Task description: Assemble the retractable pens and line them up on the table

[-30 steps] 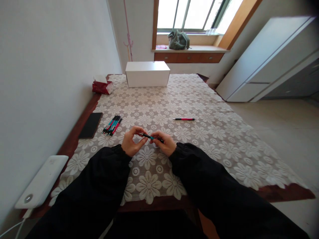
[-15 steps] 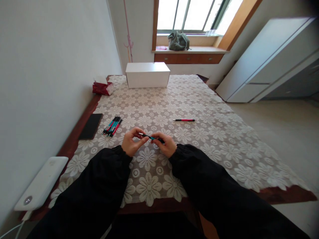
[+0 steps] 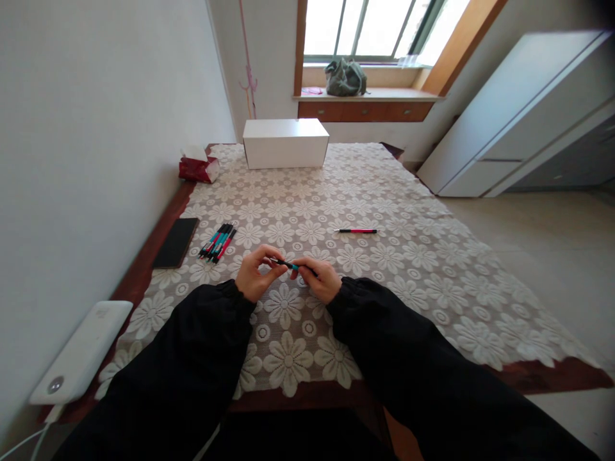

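Between both hands, a black and teal pen point(image 3: 288, 264) is held slantwise just above the tablecloth. My left hand point(image 3: 258, 272) pinches its tip end with thumb and fingers. My right hand point(image 3: 319, 276) is closed round the other end, so part of the barrel is hidden. Beyond and to the right, a red and black pen point(image 3: 356, 231) lies alone on the cloth. Left of my hands, several red, teal and black pens point(image 3: 218, 242) lie together in a bunch.
A flower-patterned lace tablecloth point(image 3: 289, 362) covers the table. Along the left are a black flat phone-like slab point(image 3: 175, 243), a white power bank point(image 3: 82, 352) with a cable, and a red tissue pack point(image 3: 198, 169). A white box point(image 3: 286, 152) stands at the far end.
Both hands keep hold of the pen in nearly the same place. The left fingers now cover more of its tip end. The other things have not moved.
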Demonstrator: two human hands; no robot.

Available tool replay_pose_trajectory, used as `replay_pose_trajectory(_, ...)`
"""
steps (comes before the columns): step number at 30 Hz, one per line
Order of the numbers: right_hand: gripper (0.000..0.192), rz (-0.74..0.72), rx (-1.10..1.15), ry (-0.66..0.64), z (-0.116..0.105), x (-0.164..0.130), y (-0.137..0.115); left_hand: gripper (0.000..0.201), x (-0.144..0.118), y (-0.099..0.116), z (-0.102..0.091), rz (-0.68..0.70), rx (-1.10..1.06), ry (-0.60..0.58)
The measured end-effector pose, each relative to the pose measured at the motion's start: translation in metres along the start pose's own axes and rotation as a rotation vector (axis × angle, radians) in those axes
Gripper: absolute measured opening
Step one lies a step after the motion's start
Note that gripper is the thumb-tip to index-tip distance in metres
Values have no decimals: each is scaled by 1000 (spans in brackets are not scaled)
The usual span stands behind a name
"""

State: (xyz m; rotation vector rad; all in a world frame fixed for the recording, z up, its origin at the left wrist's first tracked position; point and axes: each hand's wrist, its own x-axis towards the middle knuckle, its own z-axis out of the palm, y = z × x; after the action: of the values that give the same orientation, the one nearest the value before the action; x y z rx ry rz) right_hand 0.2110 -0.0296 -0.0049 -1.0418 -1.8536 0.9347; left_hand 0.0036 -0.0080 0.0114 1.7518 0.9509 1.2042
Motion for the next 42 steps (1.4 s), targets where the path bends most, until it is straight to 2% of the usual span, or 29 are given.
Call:
replay_pose_trajectory(4, 22, -10, 11, -1, 1, 0, 1, 16, 1, -1, 0, 3, -49, -35)
replay_pose_trajectory(8, 20, -34, -13, 17, 3, 0, 1, 18, 0, -3, 0, -20, -55, -20)
replay_pose_trajectory(16, 14, 85, -1, 46, 6, -1, -3, 18, -2, -1, 1, 6, -9, -3)
replay_pose_trajectory(24, 9, 75, 20, 59, 7, -1, -1, 37, -1, -1, 1, -12, 0, 19)
replay_pose_trajectory(28, 9, 75, 23, 67, 7, -1, -3, 30, 1, -1, -1, -48, 81, 70)
replay_pose_trajectory(34, 9, 78, 11, 57, 6, -1, -2, 21, 0, 1, 0, -27, 117, 42)
replay_pose_trajectory(38, 9, 77, 4, 52, 6, -1, -1, 21, 0, 1, 1, -11, 61, 1)
replay_pose_trajectory(42, 10, 83, 13, 63, 7, -1, -2, 32, 1, 1, 0, -56, -26, 38)
